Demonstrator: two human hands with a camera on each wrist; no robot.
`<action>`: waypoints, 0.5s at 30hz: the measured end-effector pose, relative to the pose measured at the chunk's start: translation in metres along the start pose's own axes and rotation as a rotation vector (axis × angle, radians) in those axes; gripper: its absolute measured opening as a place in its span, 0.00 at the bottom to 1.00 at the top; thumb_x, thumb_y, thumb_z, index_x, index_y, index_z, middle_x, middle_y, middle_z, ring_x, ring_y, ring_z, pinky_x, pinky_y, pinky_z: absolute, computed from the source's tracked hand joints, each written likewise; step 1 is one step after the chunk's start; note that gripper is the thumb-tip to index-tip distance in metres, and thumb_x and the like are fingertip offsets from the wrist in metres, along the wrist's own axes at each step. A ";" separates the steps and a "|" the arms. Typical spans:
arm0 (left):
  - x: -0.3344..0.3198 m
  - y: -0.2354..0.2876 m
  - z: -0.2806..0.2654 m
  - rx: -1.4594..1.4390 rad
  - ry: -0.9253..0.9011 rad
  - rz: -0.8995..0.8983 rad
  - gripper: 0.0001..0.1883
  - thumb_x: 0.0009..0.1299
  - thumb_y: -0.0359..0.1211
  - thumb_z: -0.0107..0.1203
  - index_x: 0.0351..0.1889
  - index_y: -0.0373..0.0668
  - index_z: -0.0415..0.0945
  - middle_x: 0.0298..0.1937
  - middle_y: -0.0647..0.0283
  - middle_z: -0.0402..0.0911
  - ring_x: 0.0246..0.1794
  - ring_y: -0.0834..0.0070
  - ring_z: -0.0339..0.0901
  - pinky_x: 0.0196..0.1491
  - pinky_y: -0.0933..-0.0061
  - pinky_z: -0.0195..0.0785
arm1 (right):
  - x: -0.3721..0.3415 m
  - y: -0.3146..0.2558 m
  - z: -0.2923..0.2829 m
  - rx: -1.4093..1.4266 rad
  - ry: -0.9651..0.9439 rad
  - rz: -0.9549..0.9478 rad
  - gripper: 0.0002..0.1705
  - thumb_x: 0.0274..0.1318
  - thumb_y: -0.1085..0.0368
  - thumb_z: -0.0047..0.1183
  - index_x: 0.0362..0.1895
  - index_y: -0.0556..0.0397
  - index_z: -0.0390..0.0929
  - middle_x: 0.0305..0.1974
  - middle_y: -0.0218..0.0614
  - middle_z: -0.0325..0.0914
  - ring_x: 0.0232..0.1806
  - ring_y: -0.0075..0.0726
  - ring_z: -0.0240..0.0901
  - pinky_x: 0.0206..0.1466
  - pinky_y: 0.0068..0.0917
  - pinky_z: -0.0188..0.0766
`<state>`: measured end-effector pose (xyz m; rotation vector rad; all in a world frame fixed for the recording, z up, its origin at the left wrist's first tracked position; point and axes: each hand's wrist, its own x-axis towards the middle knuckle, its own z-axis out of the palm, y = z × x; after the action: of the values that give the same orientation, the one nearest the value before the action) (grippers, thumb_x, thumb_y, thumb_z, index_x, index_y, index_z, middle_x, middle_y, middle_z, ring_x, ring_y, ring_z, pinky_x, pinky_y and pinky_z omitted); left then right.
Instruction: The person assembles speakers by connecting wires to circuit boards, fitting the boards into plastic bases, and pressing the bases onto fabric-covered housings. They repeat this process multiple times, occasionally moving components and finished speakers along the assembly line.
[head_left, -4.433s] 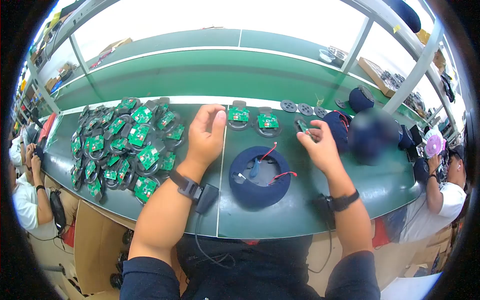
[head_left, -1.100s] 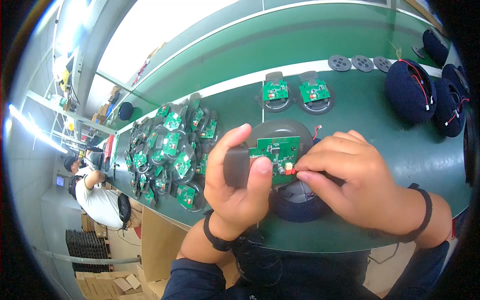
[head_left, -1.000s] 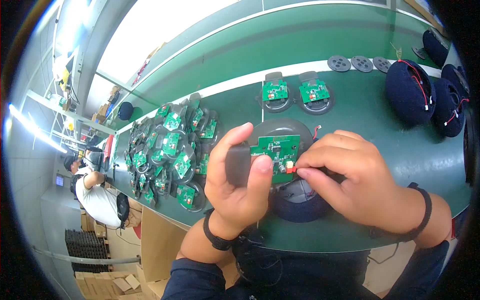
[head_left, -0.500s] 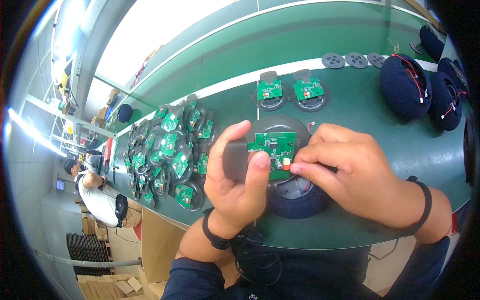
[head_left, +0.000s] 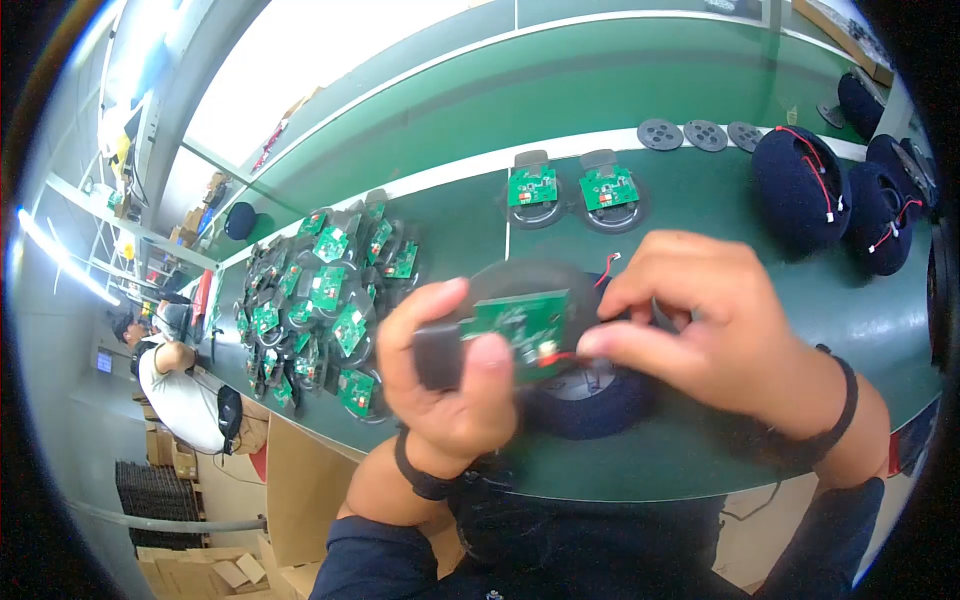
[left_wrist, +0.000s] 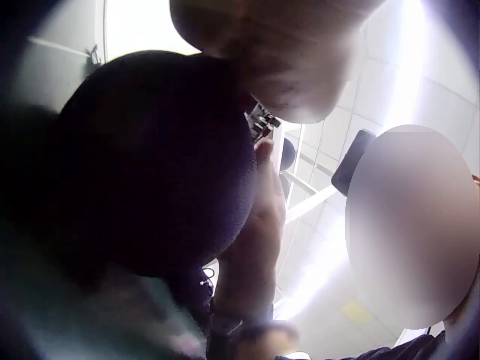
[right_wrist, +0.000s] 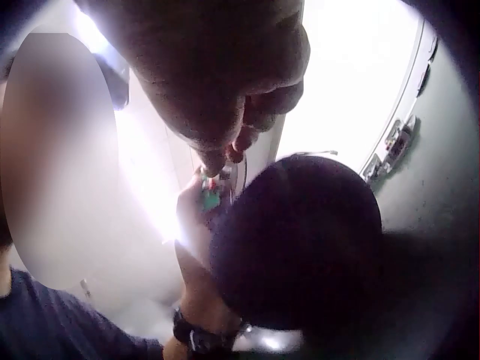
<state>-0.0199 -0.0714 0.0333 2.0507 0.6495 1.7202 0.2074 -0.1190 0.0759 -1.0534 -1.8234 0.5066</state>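
Observation:
My left hand [head_left: 447, 405] grips a dark round plastic cover [head_left: 440, 357] that carries a green circuit board [head_left: 530, 318], its thumb lying across the board's near corner. A short red wire [head_left: 566, 355] runs from the white connector [head_left: 547, 349] on the board to the fingertips of my right hand [head_left: 715, 325], which pinch it. Beneath both hands sits a round navy fabric housing [head_left: 592, 412], partly hidden by the cover; a second red lead [head_left: 607, 268] sticks out behind. The housing [right_wrist: 296, 247] fills much of the right wrist view as a dark shape.
A heap of covers with circuit boards [head_left: 328, 288] lies on the left. Behind the hands stand two more board covers [head_left: 535, 213], then grey perforated discs [head_left: 660, 135] along the ledge. Navy housings [head_left: 775, 190] with red leads stand at right. Another person [head_left: 190, 400] sits far left.
The left hand has come from reaching with nothing in it to gripping the board cover over the housing. In the last half second, cover and left hand shift left and tilt, exposing red wire.

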 end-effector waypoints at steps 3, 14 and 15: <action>-0.001 -0.002 -0.007 -0.098 -0.048 0.098 0.24 0.72 0.35 0.59 0.60 0.35 0.62 0.39 0.51 0.81 0.31 0.69 0.80 0.34 0.70 0.74 | 0.007 0.010 -0.017 0.040 0.018 0.192 0.08 0.65 0.70 0.52 0.32 0.59 0.76 0.27 0.32 0.75 0.32 0.23 0.71 0.37 0.25 0.68; 0.012 0.021 -0.023 -0.253 -0.496 0.414 0.23 0.69 0.33 0.64 0.58 0.49 0.65 0.46 0.47 0.83 0.28 0.61 0.82 0.28 0.67 0.74 | 0.005 0.045 0.015 0.399 -0.242 0.600 0.16 0.73 0.60 0.50 0.50 0.62 0.78 0.46 0.36 0.80 0.49 0.25 0.75 0.54 0.25 0.72; 0.011 0.020 -0.025 -0.221 -0.505 0.336 0.23 0.69 0.33 0.63 0.59 0.49 0.65 0.46 0.47 0.84 0.28 0.61 0.82 0.28 0.66 0.74 | 0.004 0.044 0.021 0.587 -0.123 0.551 0.16 0.73 0.60 0.50 0.53 0.61 0.78 0.49 0.36 0.80 0.53 0.27 0.75 0.59 0.27 0.71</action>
<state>-0.0411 -0.0813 0.0581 2.3872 -0.0432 1.2653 0.2082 -0.0897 0.0364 -1.1051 -1.3245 1.3662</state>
